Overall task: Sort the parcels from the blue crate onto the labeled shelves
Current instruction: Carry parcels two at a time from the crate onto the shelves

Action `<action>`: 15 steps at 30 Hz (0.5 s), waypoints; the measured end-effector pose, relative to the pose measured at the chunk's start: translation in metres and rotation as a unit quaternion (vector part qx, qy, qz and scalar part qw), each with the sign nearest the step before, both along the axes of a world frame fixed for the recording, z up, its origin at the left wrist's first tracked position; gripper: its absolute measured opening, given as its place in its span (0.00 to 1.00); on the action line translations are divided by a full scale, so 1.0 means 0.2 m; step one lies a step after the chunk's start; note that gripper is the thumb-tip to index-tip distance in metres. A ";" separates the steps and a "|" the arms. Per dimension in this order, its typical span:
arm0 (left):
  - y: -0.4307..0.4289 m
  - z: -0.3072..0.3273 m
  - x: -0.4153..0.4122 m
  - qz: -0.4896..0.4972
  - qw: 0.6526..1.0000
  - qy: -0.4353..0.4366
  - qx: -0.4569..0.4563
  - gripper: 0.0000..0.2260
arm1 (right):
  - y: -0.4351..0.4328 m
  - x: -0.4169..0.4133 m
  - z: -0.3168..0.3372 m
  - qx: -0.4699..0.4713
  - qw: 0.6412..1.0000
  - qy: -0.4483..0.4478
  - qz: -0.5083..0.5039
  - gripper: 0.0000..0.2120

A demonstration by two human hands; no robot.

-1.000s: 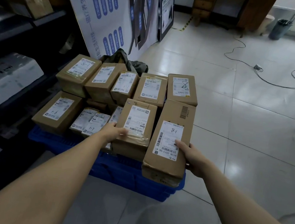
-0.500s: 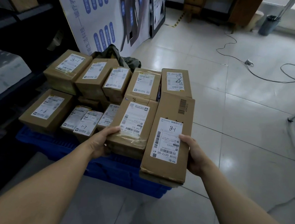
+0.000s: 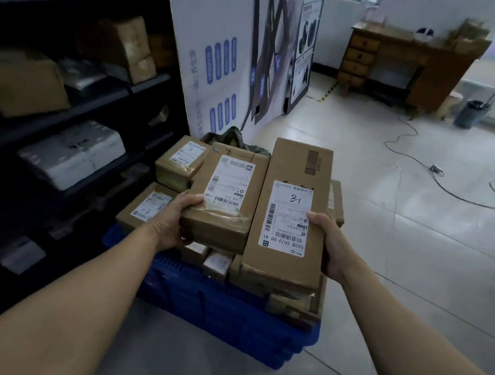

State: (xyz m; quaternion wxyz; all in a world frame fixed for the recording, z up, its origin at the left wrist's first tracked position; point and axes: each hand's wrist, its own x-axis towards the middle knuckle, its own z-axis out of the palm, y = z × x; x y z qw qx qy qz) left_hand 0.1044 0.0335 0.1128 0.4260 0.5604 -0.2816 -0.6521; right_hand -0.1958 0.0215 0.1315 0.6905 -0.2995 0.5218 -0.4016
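a person's 2 bare arms are reaching forward over a blue crate (image 3: 226,311) that is sitting on a pale tiled floor (image 3: 416,268). the left hand (image 3: 174,222) is gripping the near left corner of a short cardboard box (image 3: 221,215), thumb lying on top beside its white shipping label (image 3: 229,185) and fingers curling underneath. the right hand (image 3: 331,243) is gripping the right side of a long cardboard box (image 3: 284,262), thumb resting on the edge of its own label (image 3: 287,219), which is showing the handwritten mark "8-1". the 2 boxes are being held side by side, touching, above the near half of the crate.

more cardboard parcels (image 3: 180,161) are lying piled in the crate, beneath and behind the 2 held boxes, labels facing up. left of the crate, dark shelves (image 3: 121,96) are holding brown boxes and a white package (image 3: 74,152). behind the crate, a white printed board (image 3: 225,46) is standing upright. far beyond the crate, to the right, a wooden desk (image 3: 408,60) with drawers is standing against the wall, a dark bin (image 3: 472,114) is standing near it, and a cable (image 3: 455,192) is trailing across the floor.
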 end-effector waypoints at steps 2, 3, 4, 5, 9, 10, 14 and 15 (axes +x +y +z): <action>0.08 0.13 0.14 0.041 0.999 0.002 -0.004 0.21 | -0.01 0.16 0.14 -0.031 0.999 0.009 0.027 0.28; 0.14 0.20 0.22 0.061 0.998 0.003 -0.014 0.20 | -0.01 0.24 0.20 -0.045 0.998 0.014 0.040 0.28; 0.19 0.26 0.30 0.079 0.997 0.005 -0.027 0.19 | -0.01 0.34 0.26 -0.057 0.997 0.015 0.052 0.28; 0.25 0.32 0.39 0.097 0.994 0.008 -0.039 0.17 | -0.01 0.44 0.30 -0.069 0.995 0.012 0.066 0.27; 0.56 0.52 0.74 0.194 0.979 -0.003 -0.067 0.18 | 0.00 0.88 0.47 -0.111 0.983 -0.006 0.149 0.26; 0.65 0.55 0.82 0.226 0.971 -0.008 -0.075 0.22 | 0.01 1.00 0.50 -0.115 0.978 -0.013 0.172 0.26; 1.08 0.67 1.11 0.357 0.928 -0.046 -0.097 0.21 | 0.08 1.51 0.58 -0.138 0.949 -0.036 0.282 0.25; 1.20 0.68 1.16 0.395 0.912 -0.056 -0.093 0.22 | 0.12 1.64 0.59 -0.133 0.939 -0.045 0.313 0.24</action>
